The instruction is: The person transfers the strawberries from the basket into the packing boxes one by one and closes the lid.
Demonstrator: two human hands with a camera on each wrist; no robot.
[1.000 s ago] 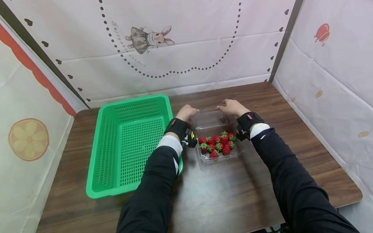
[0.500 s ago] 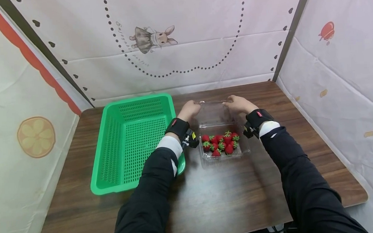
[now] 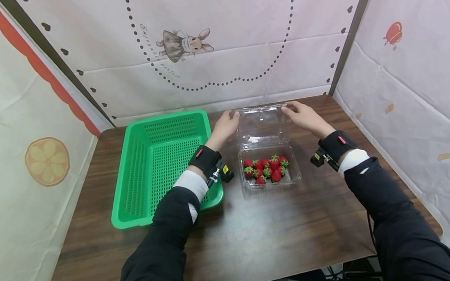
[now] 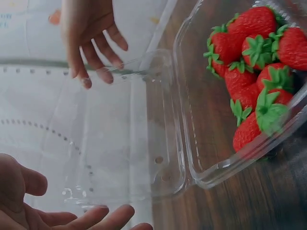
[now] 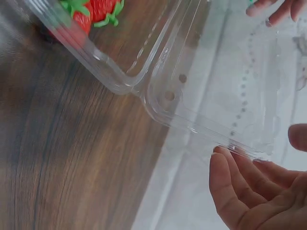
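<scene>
Since the earlier shot, the clear hinged plastic lid [image 3: 262, 121] had swung up and back. Brown wooden table [image 3: 274, 230] held its strawberry tray [image 3: 269, 172]. Left hand [image 3: 227, 124] and right hand [image 3: 303, 114], fingers relaxed, steadied the lid's edges; supporting both sides evenly seemed best.

red strawberries [image 3: 265, 169], green perforated basket [image 3: 161, 160], clear clamshell [image 3: 264, 130]
</scene>
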